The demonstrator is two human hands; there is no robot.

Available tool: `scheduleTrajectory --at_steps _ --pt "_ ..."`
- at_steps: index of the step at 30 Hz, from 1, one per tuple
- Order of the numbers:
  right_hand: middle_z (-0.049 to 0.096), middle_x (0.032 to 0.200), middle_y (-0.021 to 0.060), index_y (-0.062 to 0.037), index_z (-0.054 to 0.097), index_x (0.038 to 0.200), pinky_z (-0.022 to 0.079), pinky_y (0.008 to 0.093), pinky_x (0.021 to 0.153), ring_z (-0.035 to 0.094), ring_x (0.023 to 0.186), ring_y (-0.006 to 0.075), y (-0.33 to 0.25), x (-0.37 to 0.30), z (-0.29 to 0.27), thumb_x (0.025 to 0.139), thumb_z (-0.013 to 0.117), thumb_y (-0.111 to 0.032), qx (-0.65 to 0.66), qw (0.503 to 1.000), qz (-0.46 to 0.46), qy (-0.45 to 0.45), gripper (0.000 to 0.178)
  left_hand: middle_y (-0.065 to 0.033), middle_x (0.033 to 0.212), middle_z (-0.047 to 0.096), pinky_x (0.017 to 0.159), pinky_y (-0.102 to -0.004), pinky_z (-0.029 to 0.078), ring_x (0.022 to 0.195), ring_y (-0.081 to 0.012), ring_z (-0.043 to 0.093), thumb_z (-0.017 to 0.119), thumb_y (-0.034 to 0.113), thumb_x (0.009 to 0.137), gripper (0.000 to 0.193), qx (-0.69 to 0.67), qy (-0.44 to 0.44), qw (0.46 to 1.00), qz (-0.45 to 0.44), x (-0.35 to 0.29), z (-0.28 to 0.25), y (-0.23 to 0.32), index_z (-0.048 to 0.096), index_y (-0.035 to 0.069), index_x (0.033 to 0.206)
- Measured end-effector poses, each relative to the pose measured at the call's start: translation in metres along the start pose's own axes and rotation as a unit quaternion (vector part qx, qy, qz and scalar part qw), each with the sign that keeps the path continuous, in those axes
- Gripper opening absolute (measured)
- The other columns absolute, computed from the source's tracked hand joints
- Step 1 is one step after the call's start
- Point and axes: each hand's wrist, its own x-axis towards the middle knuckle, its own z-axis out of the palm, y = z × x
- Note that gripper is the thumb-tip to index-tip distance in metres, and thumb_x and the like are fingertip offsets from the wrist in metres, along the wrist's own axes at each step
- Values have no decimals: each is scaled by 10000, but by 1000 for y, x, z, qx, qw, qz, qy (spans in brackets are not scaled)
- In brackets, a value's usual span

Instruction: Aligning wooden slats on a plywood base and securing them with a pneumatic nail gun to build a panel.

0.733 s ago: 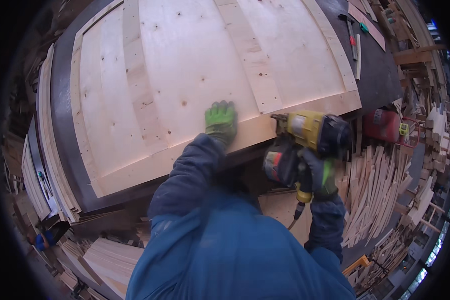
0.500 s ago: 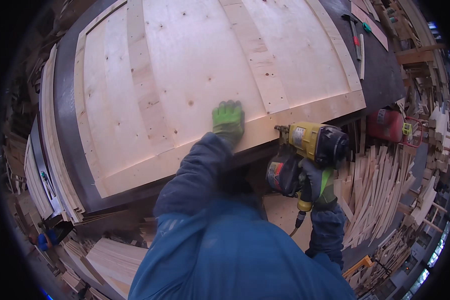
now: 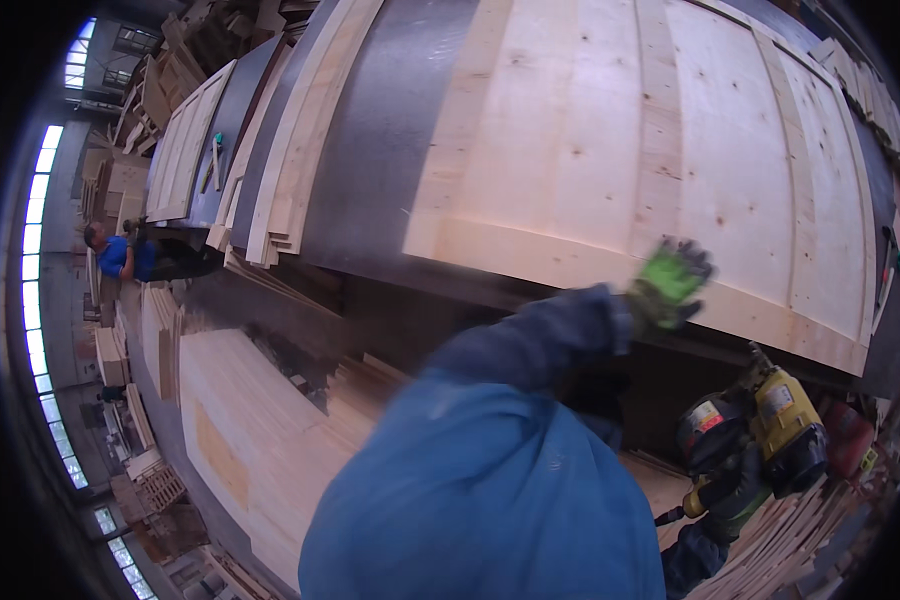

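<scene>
A large pale plywood panel (image 3: pixel 595 130) with flat batten strips around its rim and across it lies on a dark worktable (image 3: pixel 370 170). My left hand (image 3: pixel 667 283), in a green and grey glove, is at the near edge of the panel, fingers spread and slightly blurred; whether it touches the wood I cannot tell. Lower right, my right hand (image 3: pixel 740 482) grips a yellow and black coil nail gun (image 3: pixel 785 415) by its handle. The gun's nose points up toward the panel's near edge, apart from it. A hose fitting (image 3: pixel 670 516) hangs at the handle's end.
Long boards (image 3: pixel 315 110) lie stacked on the table left of the panel. Plywood sheets (image 3: pixel 260 430) stand lower left. A person in blue (image 3: pixel 135 258) is at the far left. A hammer (image 3: pixel 887 262) lies far right; a red tank (image 3: pixel 850 440) and loose wooden strips (image 3: pixel 780 535) are below.
My view has swung left, bringing the other person and the left-hand stacks in. My left hand has gone from resting flat on the panel to its near edge. The nail gun has dropped away from the rim.
</scene>
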Motion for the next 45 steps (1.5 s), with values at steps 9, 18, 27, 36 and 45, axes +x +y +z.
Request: scheduleTrajectory --at_steps 9,18,27,36,45 --pt "874 1318 80 38 863 1461 660 367 931 802 1049 178 -164 17 -28 1181 847 -179 123 977 126 -124 355 -356 2017 331 1535 -650 312 1887 -571 283 1066 798 797 1596 190 -283 909 -239 8 -387 -46 345 -33 1953" --pt "882 1168 69 12 842 1472 643 350 729 792 859 142 -371 50 -92 1099 955 -122 112 971 71 -198 413 -329 2052 275 1542 -661 297 1912 -567 229 1082 814 725 1600 111 -377 917 -73 178 -329 123 430 -33 1915" --pt "904 1138 82 9 854 1436 668 364 756 836 861 174 -417 77 -90 1069 961 -133 57 975 32 -211 407 -363 1980 410 1497 -647 386 1846 -582 386 1071 742 807 1445 20 -290 957 -27 217 -299 145 497 -54 1867" --pt "904 1180 101 1 863 1426 676 356 759 833 882 167 -387 54 -60 1091 932 -120 17 982 -36 -185 363 -350 1976 429 1445 -654 454 1726 -578 554 1038 769 817 1410 12 -306 952 -28 189 -277 126 535 -43 1854" --pt "860 1063 29 -9 850 1408 612 315 682 782 801 119 -290 59 -28 1102 914 -110 79 963 242 -88 328 -350 2000 389 1436 -651 465 1671 -570 608 1048 782 786 1454 16 -310 950 -25 123 -251 48 534 -55 1857"
